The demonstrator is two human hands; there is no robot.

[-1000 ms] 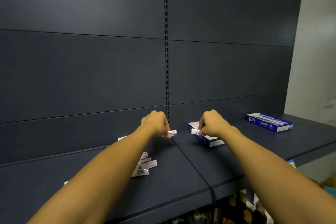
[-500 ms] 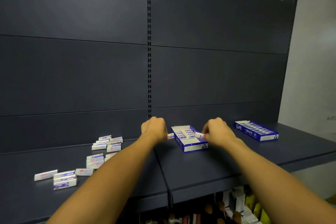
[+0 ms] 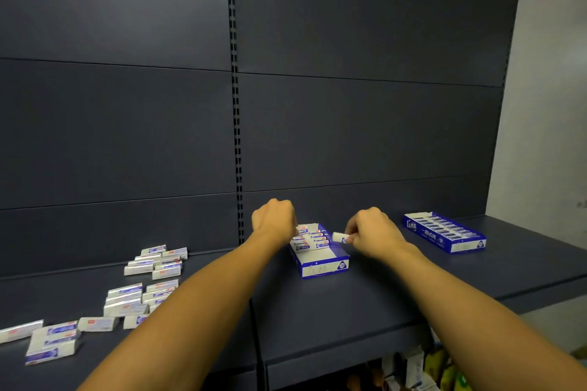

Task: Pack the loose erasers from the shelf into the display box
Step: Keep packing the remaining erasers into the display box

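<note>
At frame centre, the right hand (image 3: 371, 232) pinches a small white eraser (image 3: 338, 237) just over the open blue-and-white cardboard display box (image 3: 320, 265) on the dark shelf (image 3: 365, 295). The left hand (image 3: 274, 220) curls over the box's far end; its grasp cannot be told. Loose white wrapped erasers (image 3: 139, 298) lie lower left.

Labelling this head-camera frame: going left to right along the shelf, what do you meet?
Loose erasers → left hand → open display box → eraser pinched by right hand → full display box.
</note>
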